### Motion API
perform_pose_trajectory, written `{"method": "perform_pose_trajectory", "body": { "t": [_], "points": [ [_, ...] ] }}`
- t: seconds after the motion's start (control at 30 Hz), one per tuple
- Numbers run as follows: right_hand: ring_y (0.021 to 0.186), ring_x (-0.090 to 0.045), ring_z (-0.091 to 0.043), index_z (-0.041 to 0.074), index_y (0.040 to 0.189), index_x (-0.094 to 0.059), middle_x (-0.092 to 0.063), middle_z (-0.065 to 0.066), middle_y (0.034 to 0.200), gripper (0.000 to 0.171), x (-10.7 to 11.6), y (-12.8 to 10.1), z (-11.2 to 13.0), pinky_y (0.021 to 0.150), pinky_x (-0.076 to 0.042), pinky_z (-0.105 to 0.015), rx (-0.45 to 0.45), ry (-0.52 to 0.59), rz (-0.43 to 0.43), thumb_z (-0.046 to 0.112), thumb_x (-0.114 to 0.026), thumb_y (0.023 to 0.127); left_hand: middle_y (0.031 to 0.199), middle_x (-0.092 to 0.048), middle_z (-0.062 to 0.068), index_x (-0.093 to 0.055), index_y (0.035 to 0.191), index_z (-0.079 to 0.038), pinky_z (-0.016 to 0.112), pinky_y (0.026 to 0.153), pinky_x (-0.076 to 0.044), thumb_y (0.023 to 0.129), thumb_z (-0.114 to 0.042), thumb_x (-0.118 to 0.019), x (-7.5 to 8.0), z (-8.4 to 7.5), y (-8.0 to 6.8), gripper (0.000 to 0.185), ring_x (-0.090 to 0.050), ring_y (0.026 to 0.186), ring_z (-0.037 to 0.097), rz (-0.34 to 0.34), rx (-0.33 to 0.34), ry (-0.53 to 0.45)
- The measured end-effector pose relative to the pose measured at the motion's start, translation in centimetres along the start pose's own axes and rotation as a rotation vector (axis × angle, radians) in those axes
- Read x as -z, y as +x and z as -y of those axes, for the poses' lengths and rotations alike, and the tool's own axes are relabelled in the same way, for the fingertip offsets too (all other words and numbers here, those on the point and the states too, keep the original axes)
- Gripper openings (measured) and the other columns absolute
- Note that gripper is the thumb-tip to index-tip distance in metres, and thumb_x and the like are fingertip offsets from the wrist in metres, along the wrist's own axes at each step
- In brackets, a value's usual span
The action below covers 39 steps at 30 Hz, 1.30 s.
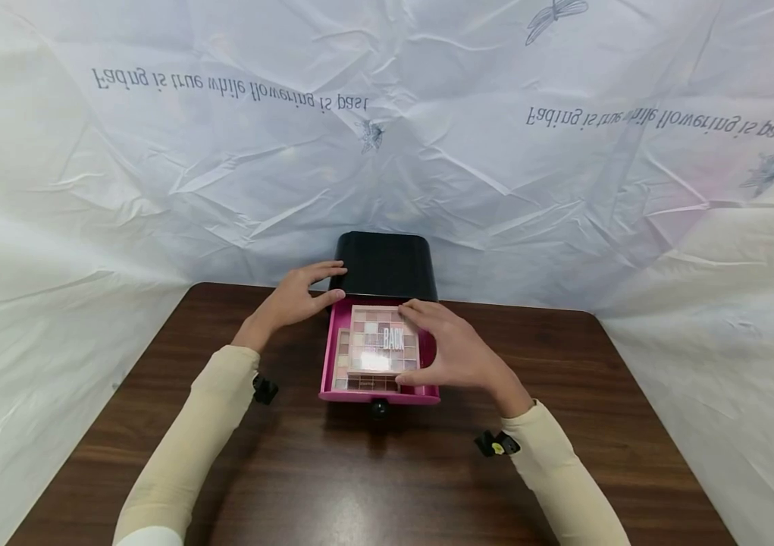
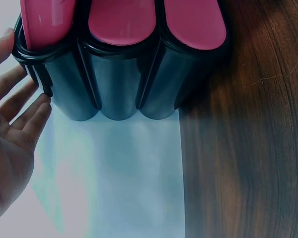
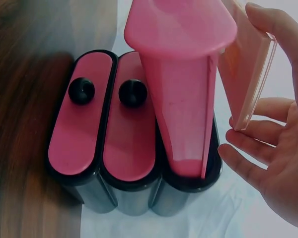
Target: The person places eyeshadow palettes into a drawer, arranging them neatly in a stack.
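Note:
An eyeshadow palette (image 1: 374, 334) with a clear glossy lid is gripped by its edges in my right hand (image 1: 458, 349). In the right wrist view, this palette (image 3: 247, 74) stands above the wall of the pulled-out pink drawer (image 3: 181, 109), thumb on one edge and fingers on the opposite one. A second palette (image 1: 342, 362) lies in the drawer, partly hidden beneath the held one. My left hand (image 1: 294, 296) is spread, its fingertips against the side of the black drawer box (image 1: 387, 262). The left wrist view shows that hand (image 2: 15, 134) with loosely extended fingers at the casing.
Below the open drawer, two pink drawers with round black knobs (image 3: 82, 90) sit pushed in. The box stands at the back of a dark wooden table (image 1: 352, 485). Behind hangs a creased white sheet (image 1: 257, 174) with printed lettering.

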State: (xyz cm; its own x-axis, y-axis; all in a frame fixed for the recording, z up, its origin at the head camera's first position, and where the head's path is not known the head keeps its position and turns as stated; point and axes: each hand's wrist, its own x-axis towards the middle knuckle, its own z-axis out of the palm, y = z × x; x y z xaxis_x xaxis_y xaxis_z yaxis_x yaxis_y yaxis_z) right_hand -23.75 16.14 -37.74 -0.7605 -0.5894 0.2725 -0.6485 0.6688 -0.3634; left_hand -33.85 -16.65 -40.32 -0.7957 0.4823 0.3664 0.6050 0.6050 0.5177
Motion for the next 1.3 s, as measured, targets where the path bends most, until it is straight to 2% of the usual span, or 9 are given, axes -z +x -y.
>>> {"method": "perform_pose_trajectory", "body": {
  "t": [0.33,0.73,1.0,1.17,1.3],
  "points": [
    [0.143,-0.042,-0.027,0.013,0.153,-0.049,-0.047,-0.01,0.156,0.105,-1.0,1.2,0.7,0.112,-0.042,-0.054,0.041,-0.034,0.01,0.066,-0.084,0.069,0.159,-0.045,0.007,-0.054,0.15,-0.016,0.055,0.116,-0.036,0.1,-0.044,-0.065,0.2,-0.3,0.0,0.059,-0.042,0.146,0.031,0.006,0.006,-0.008],
    [0.144,-0.04,-0.03,0.015,0.153,-0.051,-0.044,-0.011,0.159,0.103,-1.3,1.4,1.0,0.112,-0.041,-0.057,0.021,-0.042,0.057,0.067,-0.083,0.069,0.158,-0.046,0.007,-0.055,0.15,-0.015,0.055,0.114,-0.039,0.1,-0.044,-0.065,0.1,-0.4,-0.1,0.058,-0.043,0.145,0.031,0.002,0.009,-0.007],
    [0.146,-0.038,-0.029,0.016,0.153,-0.05,-0.042,-0.008,0.161,0.109,-1.5,1.2,0.8,0.113,-0.039,-0.056,0.019,-0.038,0.088,0.075,-0.08,0.067,0.159,-0.045,0.007,-0.054,0.15,-0.015,0.054,0.115,-0.038,0.1,-0.044,-0.065,0.1,-0.4,-0.1,0.059,-0.045,0.144,0.031,0.009,-0.003,0.007],
    [0.14,-0.043,-0.025,0.015,0.15,-0.055,-0.049,-0.005,0.156,0.099,-1.2,0.8,0.9,0.111,-0.044,-0.053,0.032,-0.033,0.03,0.066,-0.084,0.071,0.159,-0.044,0.006,-0.054,0.151,-0.017,0.054,0.114,-0.039,0.1,-0.044,-0.065,0.1,-0.4,-0.2,0.058,-0.045,0.144,0.031,0.012,0.0,-0.005],
    [0.121,-0.058,-0.024,0.015,0.143,-0.062,-0.064,-0.005,0.139,0.077,-0.7,0.1,1.4,0.099,-0.054,-0.046,-0.017,-0.016,-0.06,0.051,-0.085,0.079,0.159,-0.044,0.006,-0.054,0.151,-0.016,0.054,0.113,-0.039,0.1,-0.043,-0.065,0.1,-0.4,-0.2,0.058,-0.044,0.144,0.031,0.01,-0.001,-0.013]
  ]
}}
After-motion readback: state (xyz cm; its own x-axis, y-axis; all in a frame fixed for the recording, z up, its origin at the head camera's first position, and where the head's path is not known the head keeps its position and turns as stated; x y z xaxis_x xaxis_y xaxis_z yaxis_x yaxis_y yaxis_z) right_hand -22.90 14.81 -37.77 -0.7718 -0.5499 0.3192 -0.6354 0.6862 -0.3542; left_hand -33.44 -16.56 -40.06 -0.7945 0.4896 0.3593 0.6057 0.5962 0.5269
